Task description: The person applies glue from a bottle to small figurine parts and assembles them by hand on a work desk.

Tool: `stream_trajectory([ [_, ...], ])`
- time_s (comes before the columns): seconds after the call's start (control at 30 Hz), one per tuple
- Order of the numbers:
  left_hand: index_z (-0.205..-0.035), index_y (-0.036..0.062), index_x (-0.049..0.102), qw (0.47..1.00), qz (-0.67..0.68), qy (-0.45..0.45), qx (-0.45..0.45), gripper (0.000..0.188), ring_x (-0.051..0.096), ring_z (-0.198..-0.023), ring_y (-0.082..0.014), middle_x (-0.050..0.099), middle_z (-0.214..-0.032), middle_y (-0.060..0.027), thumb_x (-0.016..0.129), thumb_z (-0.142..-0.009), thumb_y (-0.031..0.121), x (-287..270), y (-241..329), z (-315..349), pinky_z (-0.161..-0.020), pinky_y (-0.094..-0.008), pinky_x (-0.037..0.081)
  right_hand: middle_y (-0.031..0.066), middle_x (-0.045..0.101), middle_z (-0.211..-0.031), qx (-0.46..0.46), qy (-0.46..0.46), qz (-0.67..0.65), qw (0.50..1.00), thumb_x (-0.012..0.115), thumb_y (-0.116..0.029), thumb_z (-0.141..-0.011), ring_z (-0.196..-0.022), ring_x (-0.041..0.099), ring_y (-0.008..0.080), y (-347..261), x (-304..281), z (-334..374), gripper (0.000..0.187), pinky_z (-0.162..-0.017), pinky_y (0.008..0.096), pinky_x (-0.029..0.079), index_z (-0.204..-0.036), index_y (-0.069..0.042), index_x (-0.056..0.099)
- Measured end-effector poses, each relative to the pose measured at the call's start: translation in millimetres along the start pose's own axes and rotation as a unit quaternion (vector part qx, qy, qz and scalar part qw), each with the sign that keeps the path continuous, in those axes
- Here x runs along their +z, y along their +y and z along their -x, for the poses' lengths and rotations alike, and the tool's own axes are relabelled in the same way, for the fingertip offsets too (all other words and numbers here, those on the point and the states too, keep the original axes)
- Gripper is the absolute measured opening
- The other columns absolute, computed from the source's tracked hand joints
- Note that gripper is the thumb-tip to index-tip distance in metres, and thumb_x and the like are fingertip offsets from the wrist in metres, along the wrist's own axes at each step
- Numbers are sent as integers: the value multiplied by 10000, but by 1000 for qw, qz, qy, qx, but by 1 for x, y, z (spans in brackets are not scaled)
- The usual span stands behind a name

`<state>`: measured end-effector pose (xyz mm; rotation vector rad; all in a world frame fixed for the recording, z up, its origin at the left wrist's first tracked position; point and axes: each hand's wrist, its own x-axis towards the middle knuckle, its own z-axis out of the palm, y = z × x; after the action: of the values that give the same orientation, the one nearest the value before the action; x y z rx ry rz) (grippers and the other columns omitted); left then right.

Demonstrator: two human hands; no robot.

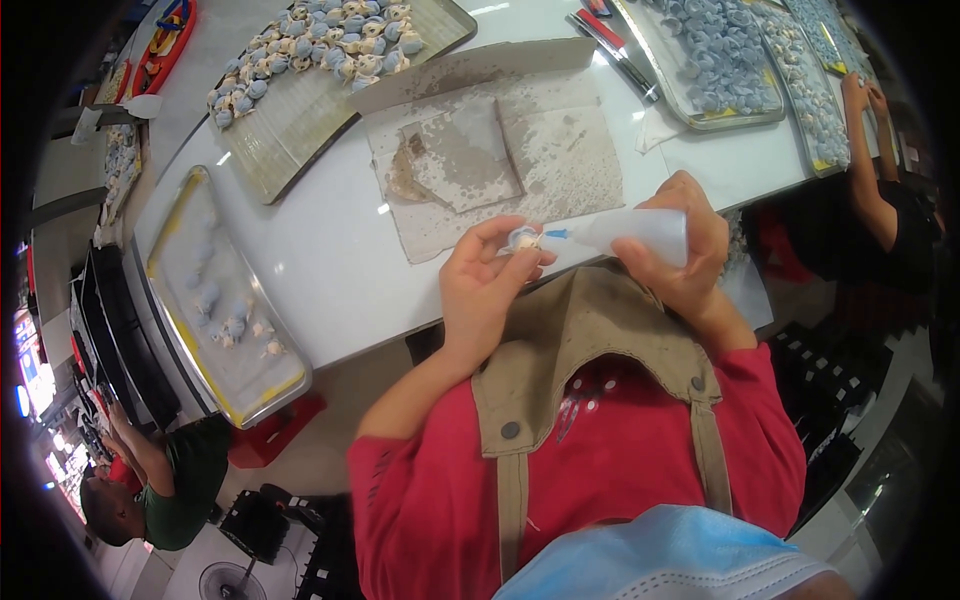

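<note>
Between the fingertips of my left hand (487,285) is a small blue-and-cream figurine piece (523,239), held just past the table's front edge. My right hand (690,250) is wrapped round a translucent white squeeze bottle (640,232), which lies tilted almost level. Its blue nozzle tip (556,234) points left and reaches the piece or comes very close to it; whether they touch I cannot tell. Beyond my hands a stained, flattened piece of cardboard (570,150) lies on the white table (345,285).
A tray (275,165) heaped with blue-and-cream pieces stands at the back left. Nearer on the left, a yellow-edged tray (225,350) holds several pieces. Back right are a tray (715,118) of blue parts and a red-and-black marker or cutter (612,52). Co-workers (875,200) sit at both sides.
</note>
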<state>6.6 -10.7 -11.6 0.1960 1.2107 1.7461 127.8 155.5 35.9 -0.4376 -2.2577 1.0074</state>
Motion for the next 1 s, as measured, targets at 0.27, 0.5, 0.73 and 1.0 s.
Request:
stream_trajectory([
  [0.27,-1144,-2,479,1000,8,2,-13,307,615,-869,-167,596,-1068,-122,577,-856,41,1,4,1,-718,-230,496,78,551,-672,-10,-10,18,1000,790,-134,-626,-583,506,195,2,3,-2,281,-516,279,394,-756,-21,569],
  [0.5,-1146,17,467,996,63,-15,-54,303,607,-888,-172,559,-1130,-126,565,-862,50,-5,6,-1,-722,-228,481,61,574,-728,116,69,-135,982,724,-108,-726,-659,538,104,18,18,-7,247,-584,227,428,-873,-13,549],
  [0.73,-1160,25,467,947,251,-189,-64,328,603,-872,-189,552,-1129,-195,579,-855,61,-14,14,-4,-711,-223,479,83,612,-775,176,37,-28,983,623,-193,-819,-730,567,189,56,44,-25,212,-688,297,439,-937,-26,566],
  [1.0,-1154,19,484,983,146,-65,-88,295,617,-865,-173,578,-1104,-175,554,-868,40,-14,14,-7,-713,-219,517,74,636,-903,24,92,262,960,643,-106,-775,-850,567,215,107,-35,-58,141,-746,316,437,-908,-58,640],
])
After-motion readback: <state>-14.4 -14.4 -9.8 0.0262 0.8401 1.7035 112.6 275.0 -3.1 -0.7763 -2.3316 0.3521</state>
